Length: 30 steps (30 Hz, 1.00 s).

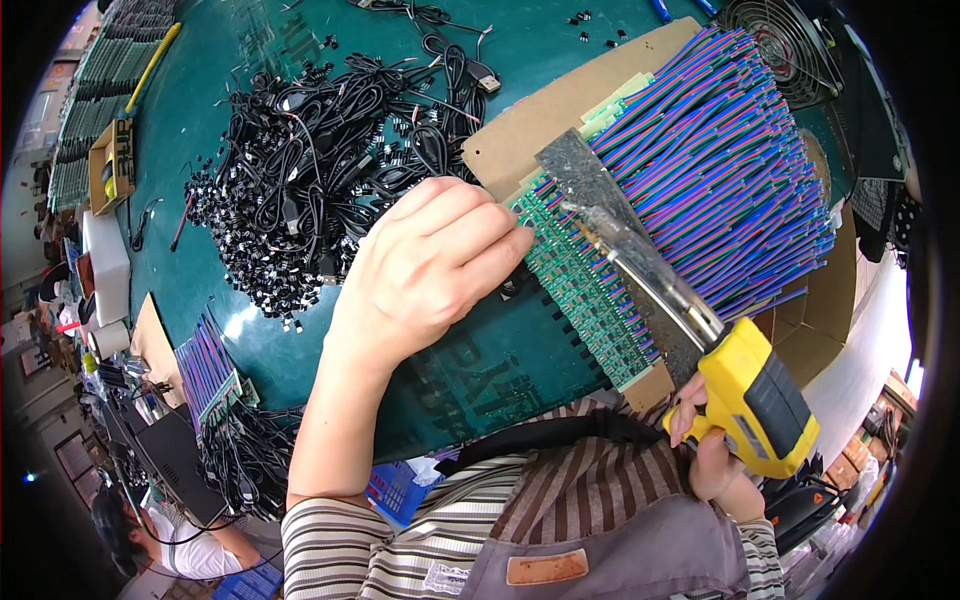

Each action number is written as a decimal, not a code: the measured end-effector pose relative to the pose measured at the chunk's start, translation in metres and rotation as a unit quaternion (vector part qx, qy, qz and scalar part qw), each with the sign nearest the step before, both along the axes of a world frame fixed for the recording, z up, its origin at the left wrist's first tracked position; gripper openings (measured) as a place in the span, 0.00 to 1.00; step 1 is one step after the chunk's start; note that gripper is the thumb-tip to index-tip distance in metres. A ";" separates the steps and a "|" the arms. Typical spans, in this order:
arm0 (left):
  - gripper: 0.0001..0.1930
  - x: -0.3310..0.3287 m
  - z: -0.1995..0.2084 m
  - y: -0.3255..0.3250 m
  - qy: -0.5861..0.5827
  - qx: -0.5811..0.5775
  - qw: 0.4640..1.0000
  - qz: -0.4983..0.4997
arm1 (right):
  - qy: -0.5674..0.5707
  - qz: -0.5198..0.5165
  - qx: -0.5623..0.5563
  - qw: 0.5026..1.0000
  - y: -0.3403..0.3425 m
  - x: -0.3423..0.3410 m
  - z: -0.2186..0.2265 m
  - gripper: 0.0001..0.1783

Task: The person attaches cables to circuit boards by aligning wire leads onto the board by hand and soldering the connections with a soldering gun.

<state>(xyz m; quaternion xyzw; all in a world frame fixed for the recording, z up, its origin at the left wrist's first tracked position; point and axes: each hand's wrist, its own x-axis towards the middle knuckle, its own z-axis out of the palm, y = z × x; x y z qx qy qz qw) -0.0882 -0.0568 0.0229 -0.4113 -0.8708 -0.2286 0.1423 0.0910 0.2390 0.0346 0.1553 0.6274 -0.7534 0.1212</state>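
Gripping the yellow-and-black soldering gun (765,400), your right hand (715,470) is wrapping its fingers and thumb around the handle, isn't it?

— Yes, you are keeping that hand clamped on it, and the metal barrel (650,285) is pointing away from you, toward your upper left. Its tip is hovering over or resting near the far end of the green circuit boards (585,290); which of the two, I cannot tell.

— And what is your left hand (425,265) doing?

— You are holding it just beside that same far end, back upward, fingers folded inward. I cannot tell whether your fingertips are meeting or pinching anything, since your knuckles are hiding them.

— Where are the boards lying?

— They are running in a slanting row in front of you, between your two hands. A dark metal bar (590,170) is lying alongside them, under the barrel, and blue, red and green ribbon wires (710,180) are spreading to its right, over cardboard (515,140).

— And farther out?

— Beyond your left hand, a heap of black cables (320,180) is covering part of the green tabletop (265,370). A smaller bundle of ribbon wires (205,365) is sitting near the left edge, black cables hanging from it. A round fan (785,50) is standing at the far right, and another person (190,545) is showing at your lower left.
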 end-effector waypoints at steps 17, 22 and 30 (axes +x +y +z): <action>0.14 0.004 0.000 -0.001 0.003 -0.012 1.000 0.018 | -0.015 0.068 -0.016 0.997 0.007 -0.012 0.001 0.34; 0.08 -0.002 0.006 -0.007 -0.066 0.061 0.992 0.089 | -0.022 0.118 0.039 0.992 0.003 -0.022 0.015 0.34; 0.16 -0.033 0.020 -0.008 -0.343 0.126 0.798 0.479 | -0.009 0.113 0.025 0.993 0.005 -0.020 0.010 0.34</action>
